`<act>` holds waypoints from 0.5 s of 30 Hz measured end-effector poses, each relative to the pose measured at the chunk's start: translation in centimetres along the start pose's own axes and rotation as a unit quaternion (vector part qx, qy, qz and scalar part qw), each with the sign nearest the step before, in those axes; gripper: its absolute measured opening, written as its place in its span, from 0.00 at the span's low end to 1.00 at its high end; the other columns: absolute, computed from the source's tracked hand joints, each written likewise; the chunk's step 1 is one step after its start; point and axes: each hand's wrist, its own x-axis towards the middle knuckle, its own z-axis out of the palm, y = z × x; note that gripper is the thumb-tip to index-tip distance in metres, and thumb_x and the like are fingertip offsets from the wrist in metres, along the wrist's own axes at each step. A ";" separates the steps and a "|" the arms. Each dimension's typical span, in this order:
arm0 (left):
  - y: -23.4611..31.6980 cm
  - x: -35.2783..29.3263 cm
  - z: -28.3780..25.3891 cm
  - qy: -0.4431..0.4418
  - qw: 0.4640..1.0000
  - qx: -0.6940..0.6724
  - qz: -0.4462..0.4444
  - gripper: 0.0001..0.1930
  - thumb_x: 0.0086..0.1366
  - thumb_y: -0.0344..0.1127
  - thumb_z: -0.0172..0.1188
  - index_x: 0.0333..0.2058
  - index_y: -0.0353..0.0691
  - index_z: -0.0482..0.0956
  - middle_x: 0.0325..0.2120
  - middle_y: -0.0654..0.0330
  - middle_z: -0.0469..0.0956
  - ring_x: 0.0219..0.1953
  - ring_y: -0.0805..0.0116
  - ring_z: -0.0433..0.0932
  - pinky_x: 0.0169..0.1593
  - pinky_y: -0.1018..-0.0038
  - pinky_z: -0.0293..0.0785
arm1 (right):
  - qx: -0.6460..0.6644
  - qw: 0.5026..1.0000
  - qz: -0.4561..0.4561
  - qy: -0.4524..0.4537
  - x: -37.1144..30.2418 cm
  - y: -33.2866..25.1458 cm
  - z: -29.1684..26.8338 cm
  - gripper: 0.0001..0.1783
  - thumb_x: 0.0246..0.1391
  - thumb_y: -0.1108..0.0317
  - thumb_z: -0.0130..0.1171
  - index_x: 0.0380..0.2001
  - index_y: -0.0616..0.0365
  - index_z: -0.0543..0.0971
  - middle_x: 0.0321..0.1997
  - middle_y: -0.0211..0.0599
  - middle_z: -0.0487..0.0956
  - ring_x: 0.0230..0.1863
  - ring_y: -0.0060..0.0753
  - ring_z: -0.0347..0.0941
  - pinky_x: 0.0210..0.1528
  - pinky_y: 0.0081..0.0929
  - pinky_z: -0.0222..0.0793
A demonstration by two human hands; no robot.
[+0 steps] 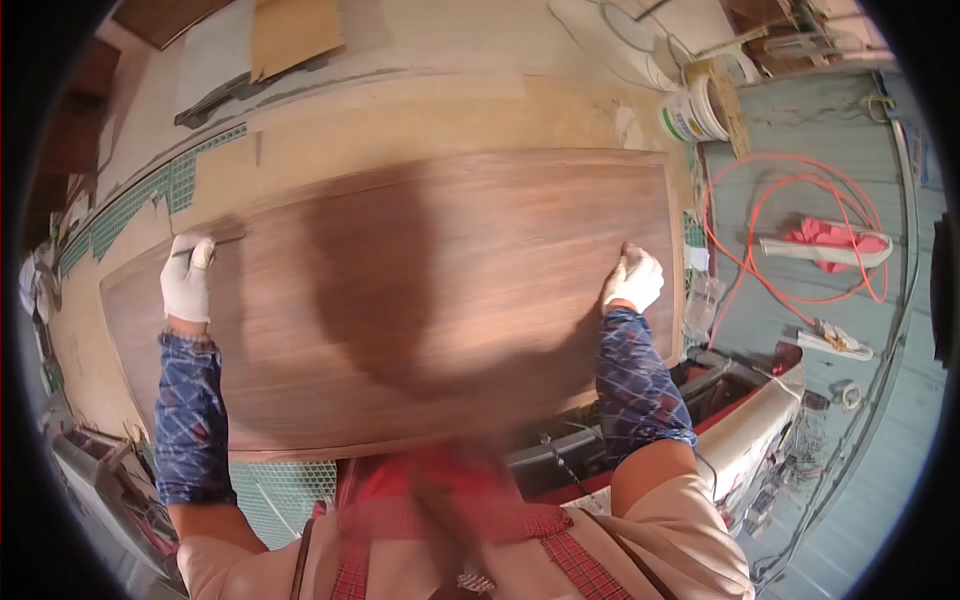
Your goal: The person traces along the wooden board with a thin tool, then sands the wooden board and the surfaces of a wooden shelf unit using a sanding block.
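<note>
A large brown wood-grain panel (pixel 510 270) with a thin raised border lies flat before me, partly under a dark shadow. My left hand (pixel 187 280), in a white glove, is closed over the panel's left part. A thin dark stick-like tool (pixel 230 238) juts from its fingers; its exact kind is unclear. Toward the panel's right end, my right hand (pixel 634 278), also gloved in white, has its fingers folded together just over the surface. Whatever the right fingers pinch, if anything, is too small to make out. Blue patterned sleeves cover both forearms.
Green mesh (pixel 285 490) shows under the panel. A white bucket (pixel 695 112) sits at the far right, near a looped orange hose (pixel 748 245) and pink cloth (pixel 830 245). Close by on the right is a grey-and-red trough-like machine part (pixel 735 415). Cardboard (pixel 295 35) lies at the far left.
</note>
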 end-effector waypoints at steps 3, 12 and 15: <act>3.2 -7.2 -2.7 0.064 0.997 -0.050 -0.017 0.05 0.72 0.32 0.56 0.40 0.37 0.75 0.32 0.63 0.75 0.35 0.73 0.73 0.44 0.74 0.71 | 0.013 0.951 0.214 0.222 4.5 2.1 5.9 0.08 0.59 0.60 0.63 0.33 0.48 0.86 0.39 0.42 0.85 0.41 0.45 0.82 0.46 0.42 0.79; 5.3 -25.3 0.0 0.087 0.952 -0.237 -0.171 0.06 0.72 0.34 0.57 0.39 0.39 0.73 0.29 0.62 0.76 0.33 0.73 0.74 0.43 0.73 0.71 | 0.118 0.906 -0.375 -0.155 -6.7 -33.3 -5.0 0.08 0.53 0.62 0.64 0.37 0.37 0.87 0.42 0.33 0.84 0.46 0.41 0.82 0.44 0.38 0.81; 8.6 -23.4 1.6 0.050 0.948 -0.271 -0.157 0.08 0.73 0.35 0.57 0.43 0.37 0.77 0.32 0.62 0.77 0.33 0.72 0.75 0.42 0.74 0.71 | 0.213 0.785 -0.557 -0.167 -19.4 -29.3 -4.9 0.12 0.53 0.56 0.65 0.42 0.30 0.83 0.51 0.24 0.77 0.58 0.32 0.69 0.54 0.38 0.67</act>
